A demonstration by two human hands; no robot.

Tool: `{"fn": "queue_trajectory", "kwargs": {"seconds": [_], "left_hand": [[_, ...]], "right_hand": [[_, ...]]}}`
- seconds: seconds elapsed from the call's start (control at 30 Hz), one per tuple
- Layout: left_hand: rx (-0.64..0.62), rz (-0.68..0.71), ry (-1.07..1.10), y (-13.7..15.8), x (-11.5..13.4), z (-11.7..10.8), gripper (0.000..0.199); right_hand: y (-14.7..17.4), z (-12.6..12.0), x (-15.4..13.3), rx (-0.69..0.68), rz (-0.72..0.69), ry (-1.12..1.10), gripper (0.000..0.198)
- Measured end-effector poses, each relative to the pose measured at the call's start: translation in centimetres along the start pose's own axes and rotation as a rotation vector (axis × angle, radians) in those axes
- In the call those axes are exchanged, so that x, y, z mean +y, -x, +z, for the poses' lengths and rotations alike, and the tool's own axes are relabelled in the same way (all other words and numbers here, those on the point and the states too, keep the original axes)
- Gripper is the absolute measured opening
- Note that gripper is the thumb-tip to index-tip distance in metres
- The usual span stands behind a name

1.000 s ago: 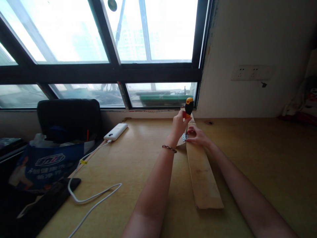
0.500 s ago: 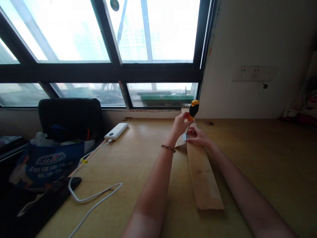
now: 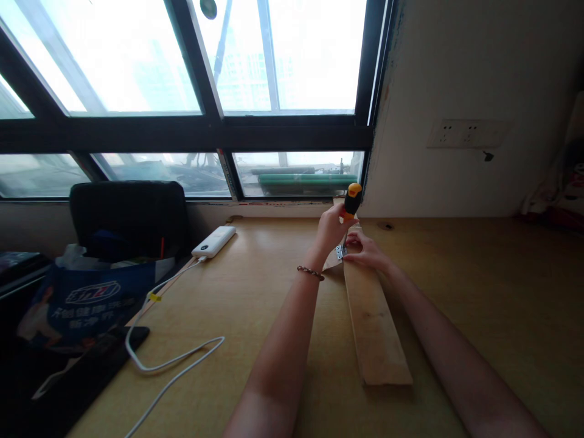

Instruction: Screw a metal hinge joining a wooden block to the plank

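My left hand [image 3: 332, 228] is closed around the lower handle of a black and yellow screwdriver [image 3: 353, 199]. The screwdriver stands nearly upright, its shaft running down to a small silver metal hinge [image 3: 340, 251]. That hinge lies at the left edge of a long wooden board [image 3: 376, 313]. Curled fingers of my right hand [image 3: 367, 251] close in at the hinge and the screwdriver's tip, resting on the board; whether they also pinch a screw is hidden. Another thin piece of wood [image 3: 332, 263] shows under the hinge, left of the board.
On the wooden table [image 3: 255, 292], a white power bank [image 3: 214, 241] with a white cable [image 3: 176, 368] lies to the left. A black chair [image 3: 130, 213] and a blue bag [image 3: 91, 304] stand beyond the left edge. The window and wall bound the back.
The screwdriver's handle has tilted slightly to the left in my left hand. My right hand stays at the hinge, and the board has hardly moved.
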State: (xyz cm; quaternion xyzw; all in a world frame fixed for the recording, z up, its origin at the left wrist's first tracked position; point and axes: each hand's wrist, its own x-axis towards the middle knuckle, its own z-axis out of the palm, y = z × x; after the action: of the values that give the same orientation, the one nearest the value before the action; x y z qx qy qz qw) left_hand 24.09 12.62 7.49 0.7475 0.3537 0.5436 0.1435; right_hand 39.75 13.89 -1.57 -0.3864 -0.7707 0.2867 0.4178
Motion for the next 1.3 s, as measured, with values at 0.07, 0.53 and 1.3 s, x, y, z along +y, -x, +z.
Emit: {"fn": "queue_trajectory", "kwargs": {"seconds": [0.07, 0.53, 1.3], "left_hand": [[-0.019, -0.006, 0.034, 0.0, 0.2, 0.0, 0.022], [-0.191, -0.022, 0.349, 0.1, 0.4, 0.1, 0.034], [0.489, -0.331, 0.671, -1.2, 1.6, -2.7, 0.029]], "right_hand": [[0.0, 0.0, 0.0, -0.001, -0.003, -0.002, 0.061], [0.1, 0.0, -0.6, -0.020, 0.006, -0.010, 0.058], [0.2, 0.0, -0.8, 0.013, 0.021, 0.064, 0.056]]}}
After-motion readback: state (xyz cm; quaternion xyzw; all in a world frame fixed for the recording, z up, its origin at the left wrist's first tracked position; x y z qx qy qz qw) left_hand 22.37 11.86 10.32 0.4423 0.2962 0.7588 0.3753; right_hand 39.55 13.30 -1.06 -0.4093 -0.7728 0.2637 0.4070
